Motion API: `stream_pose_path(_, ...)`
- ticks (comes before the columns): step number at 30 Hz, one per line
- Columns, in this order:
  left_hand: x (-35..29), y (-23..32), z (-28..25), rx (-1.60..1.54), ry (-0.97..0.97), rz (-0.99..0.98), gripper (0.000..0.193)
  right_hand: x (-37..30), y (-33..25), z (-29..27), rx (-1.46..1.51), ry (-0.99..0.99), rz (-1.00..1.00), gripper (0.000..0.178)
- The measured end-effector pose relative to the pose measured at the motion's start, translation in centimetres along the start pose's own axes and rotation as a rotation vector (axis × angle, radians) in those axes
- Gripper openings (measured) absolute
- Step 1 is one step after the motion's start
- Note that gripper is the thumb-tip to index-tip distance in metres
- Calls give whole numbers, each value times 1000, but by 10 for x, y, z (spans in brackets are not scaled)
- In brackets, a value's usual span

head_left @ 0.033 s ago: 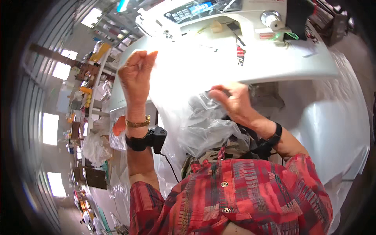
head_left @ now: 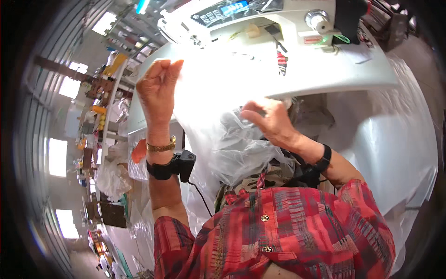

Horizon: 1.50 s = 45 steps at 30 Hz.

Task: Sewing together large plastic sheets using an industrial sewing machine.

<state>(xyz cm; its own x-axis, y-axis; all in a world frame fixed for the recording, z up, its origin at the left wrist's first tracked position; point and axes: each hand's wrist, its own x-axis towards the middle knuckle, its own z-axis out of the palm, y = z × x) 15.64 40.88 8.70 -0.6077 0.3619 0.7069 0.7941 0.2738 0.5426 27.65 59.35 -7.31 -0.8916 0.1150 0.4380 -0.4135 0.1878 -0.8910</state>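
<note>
My left hand (head_left: 158,88) is raised over the left side of the white sewing table (head_left: 344,72), its fingers curled and the thumb and fingertips pinched together. Strong glare beside it hides what the pinch holds. Lower and to the right, my right hand (head_left: 274,122) is bent at the table's front edge, thumb and forefinger curved towards each other at a crumpled clear plastic sheet (head_left: 227,149). This sheet drapes from the bright tabletop down over my lap. Beyond both hands stands a white sewing machine (head_left: 292,32) with a lit control panel.
Small tools and a red-and-black striped item (head_left: 282,63) lie under the machine's arm. More clear plastic (head_left: 395,139) spreads at the right. A cluttered shelf (head_left: 111,107) and a bundled plastic bag (head_left: 111,179) stand to the left.
The whole view has shifted slightly. My right hand has moved a little to the left, with its thumb and forefinger slightly further apart. The left hand keeps its pinch.
</note>
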Motion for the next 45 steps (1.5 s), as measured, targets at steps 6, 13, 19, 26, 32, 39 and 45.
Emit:
stream_pose_path(6, -7, 1, -28, 15, -20, 98, 16, 6, -21, 35, 581, -232, 416, 41)
stream_pose_path(13, -10, 36, -77, -234, 117, 56, 13, -16, -116, -8, 639, -308, 35, 15)
stream_pose_path(19, -7, 57, -101, -225, 267, -36, 13, -3, -131, -7, 237, -97, 74, 13)
stream_pose_path(26, -18, 57, -87, -380, 54, -149, 19, 21, -74, 34, 257, -11, 121, 28)
stream_pose_path(32, -19, 68, -92, -308, 125, -64, 12, 31, -75, 35, -106, -108, 153, 27)
stream_pose_path(39, 19, 89, -145, -185, 262, 206, 11, 22, -172, 0, 6, -314, -294, 21)
stream_pose_path(45, 40, 107, -175, -8, 210, 327, 12, 3, -220, -28, 434, -501, -463, 29)
